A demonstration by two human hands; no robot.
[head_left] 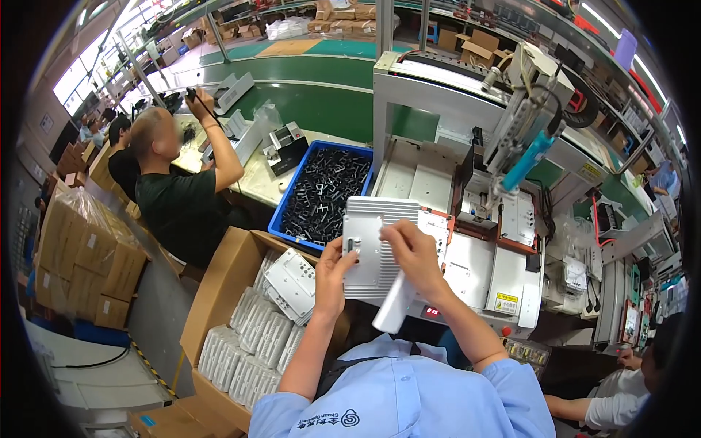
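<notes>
A silver metal housing with cooling fins (369, 274) is held up before my chest. My left hand (334, 274) grips its left edge, the thumb lying on the front face near some dark openings. My right hand (415, 255) is closed, its fingertips pinched together against the face of the housing. What those fingertips hold, if anything, is too small to make out. Below my right wrist a smooth white elongated piece (393, 305) slants down; whether that hand holds it I cannot tell.
An open carton (212, 292) of similar wrapped metal housings stands at left. Beyond it is a blue bin (274, 223) of small black parts. A bench machine (529, 157) with a teal cylinder fills the right. A co-worker (179, 182) sits at far left; another person's arm shows at lower right.
</notes>
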